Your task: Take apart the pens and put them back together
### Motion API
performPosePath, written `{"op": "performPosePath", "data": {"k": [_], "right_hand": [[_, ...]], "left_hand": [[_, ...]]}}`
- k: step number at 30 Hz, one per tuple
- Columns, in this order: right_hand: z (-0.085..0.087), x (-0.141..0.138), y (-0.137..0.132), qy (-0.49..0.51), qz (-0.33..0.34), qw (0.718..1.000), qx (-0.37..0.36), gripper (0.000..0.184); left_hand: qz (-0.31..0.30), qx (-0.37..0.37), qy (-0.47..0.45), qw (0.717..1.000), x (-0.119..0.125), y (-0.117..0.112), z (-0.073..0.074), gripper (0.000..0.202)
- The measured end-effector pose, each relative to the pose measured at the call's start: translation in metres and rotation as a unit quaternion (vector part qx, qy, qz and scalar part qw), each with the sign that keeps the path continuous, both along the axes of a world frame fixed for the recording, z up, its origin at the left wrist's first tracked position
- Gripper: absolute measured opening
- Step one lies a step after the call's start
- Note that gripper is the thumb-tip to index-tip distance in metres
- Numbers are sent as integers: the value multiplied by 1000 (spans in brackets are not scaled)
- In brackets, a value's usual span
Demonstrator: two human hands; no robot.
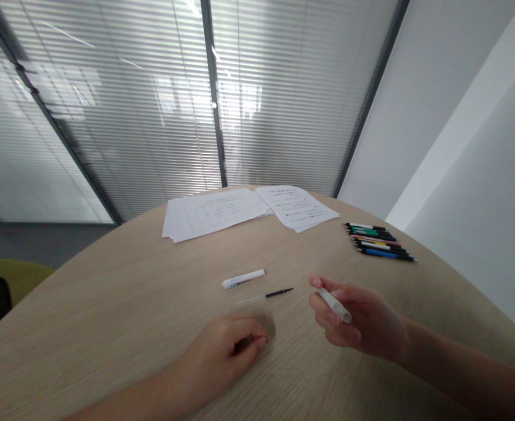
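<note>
- Fingers of the left hand [222, 354] curl closed on the table [143, 304], no object visible in them
- Right hand [363, 318] pinches a white tube [335, 306] above the table; a loose pinch could drop it
- Refill [279, 293], just beyond the left hand: a stray knuckle could roll it
- Pen part [244, 278], behind the refill: might slide if bumped
- Pens [375, 239], far right: an elbow could scatter them

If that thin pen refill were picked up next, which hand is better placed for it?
Probably the left hand: it is near the refill, with nothing visible in its grip. The right hand is near too, but holds a white tube.
</note>
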State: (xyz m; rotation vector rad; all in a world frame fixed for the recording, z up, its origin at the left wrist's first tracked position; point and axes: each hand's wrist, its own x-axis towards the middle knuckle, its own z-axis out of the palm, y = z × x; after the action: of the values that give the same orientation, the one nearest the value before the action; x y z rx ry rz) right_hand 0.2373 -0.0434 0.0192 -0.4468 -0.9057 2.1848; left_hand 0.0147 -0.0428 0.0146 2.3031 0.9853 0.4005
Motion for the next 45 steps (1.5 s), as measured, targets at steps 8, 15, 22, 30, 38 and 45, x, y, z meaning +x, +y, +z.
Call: {"op": "performPosePath", "data": {"k": [8, 15, 22, 30, 38, 45], "right_hand": [[-2, -1, 6, -3, -33, 999, 6, 21], [-15, -7, 3, -230, -71, 953, 183, 32], [-15, -14, -14, -441, -131, 815, 353, 17], [-18, -20, -26, -469, -111, 754, 447, 7], [-22, -15, -26, -473, -152, 702, 510, 8], [-29, -17, -22, -517, -143, 679, 501, 9]], "left_hand": [[-6, 14, -3, 1000, -1, 0, -2, 22], [-14, 28, -20, 999, -4, -4, -1, 15], [-55, 136, -35, 988, -5, -9, -5, 21], [-95, 169, -55, 980, -2, -9, -9, 9], [-18, 106, -145, 984, -5, -5, -3, 8], [28, 29, -235, 971, -4, -4, 5, 6]]}}
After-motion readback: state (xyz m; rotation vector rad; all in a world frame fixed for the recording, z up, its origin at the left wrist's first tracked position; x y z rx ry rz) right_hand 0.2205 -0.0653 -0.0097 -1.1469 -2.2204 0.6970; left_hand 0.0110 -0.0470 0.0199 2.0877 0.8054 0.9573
